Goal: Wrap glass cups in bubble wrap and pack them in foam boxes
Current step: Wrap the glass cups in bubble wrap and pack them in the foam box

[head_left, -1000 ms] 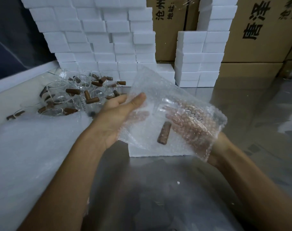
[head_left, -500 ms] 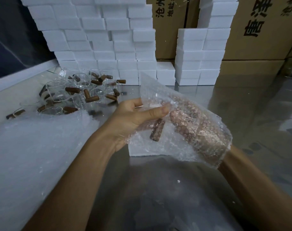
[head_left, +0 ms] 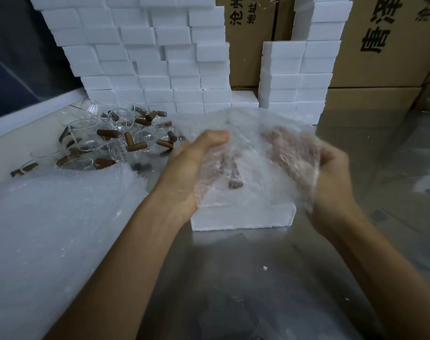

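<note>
Both hands curl around one sheet of clear bubble wrap (head_left: pixel 253 153) held above the table. The left hand (head_left: pixel 194 168) grips its left side, thumb pressed on top. The right hand (head_left: pixel 331 173) clasps the right side, its fingers (head_left: pixel 287 148) showing through the film. Inside the bundle is a clear glass cup with a brown wooden handle (head_left: pixel 233 175), lying between the two hands. A white foam box (head_left: pixel 243 217) sits directly below on the grey metal table (head_left: pixel 233 290).
</note>
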### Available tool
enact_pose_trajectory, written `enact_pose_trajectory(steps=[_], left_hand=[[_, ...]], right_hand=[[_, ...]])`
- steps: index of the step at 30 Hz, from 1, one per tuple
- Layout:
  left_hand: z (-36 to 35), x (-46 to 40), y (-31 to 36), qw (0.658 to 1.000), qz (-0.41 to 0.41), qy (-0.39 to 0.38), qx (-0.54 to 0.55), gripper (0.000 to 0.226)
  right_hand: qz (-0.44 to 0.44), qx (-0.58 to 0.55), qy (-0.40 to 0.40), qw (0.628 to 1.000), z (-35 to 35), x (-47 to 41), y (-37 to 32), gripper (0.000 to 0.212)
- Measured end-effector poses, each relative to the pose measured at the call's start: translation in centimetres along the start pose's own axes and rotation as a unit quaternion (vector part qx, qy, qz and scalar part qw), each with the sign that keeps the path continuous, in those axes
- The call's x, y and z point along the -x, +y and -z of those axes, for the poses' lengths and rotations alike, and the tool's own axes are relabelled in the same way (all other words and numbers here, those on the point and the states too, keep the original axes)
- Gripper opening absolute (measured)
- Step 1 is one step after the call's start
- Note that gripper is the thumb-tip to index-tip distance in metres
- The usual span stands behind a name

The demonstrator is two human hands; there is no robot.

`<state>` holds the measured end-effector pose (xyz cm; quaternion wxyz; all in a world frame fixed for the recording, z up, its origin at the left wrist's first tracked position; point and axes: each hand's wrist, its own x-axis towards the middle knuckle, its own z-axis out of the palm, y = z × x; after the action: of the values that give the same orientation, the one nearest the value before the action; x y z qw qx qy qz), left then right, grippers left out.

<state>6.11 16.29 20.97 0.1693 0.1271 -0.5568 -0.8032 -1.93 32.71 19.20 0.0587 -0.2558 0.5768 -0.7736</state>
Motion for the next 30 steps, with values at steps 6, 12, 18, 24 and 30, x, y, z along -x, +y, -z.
enact_pose_trajectory(steps=[6, 12, 18, 24, 30], left_hand=[[0.2, -0.5, 0.0, 0.982, -0.041, 0.063, 0.176, 0.016], [-1.4, 0.0, -1.1, 0.983, -0.033, 0.015, 0.180, 0.064], [-3.2, 0.8, -2.9, 0.995, -0.065, 0.004, 0.071, 0.056], [-2.3, 0.5, -2.2, 0.999, -0.046, -0.024, 0.017, 0.065], [-1.1, -0.1, -1.5, 0.997, -0.062, 0.007, -0.043, 0.047]], right_hand=[[-0.014, -0.058, 0.203, 0.977, 1.1, -1.5, 0.8, 0.025], [-0.163, -0.183, -0.040, 0.969, -1.4, -0.2, 0.6, 0.035], [-0.066, -0.079, 0.012, 0.995, -1.3, 0.2, 1.1, 0.033], [-0.032, -0.054, 0.050, 0.997, -0.6, -0.3, 1.0, 0.024], [0.007, 0.032, 0.057, 0.998, -0.8, 0.0, 1.0, 0.014]])
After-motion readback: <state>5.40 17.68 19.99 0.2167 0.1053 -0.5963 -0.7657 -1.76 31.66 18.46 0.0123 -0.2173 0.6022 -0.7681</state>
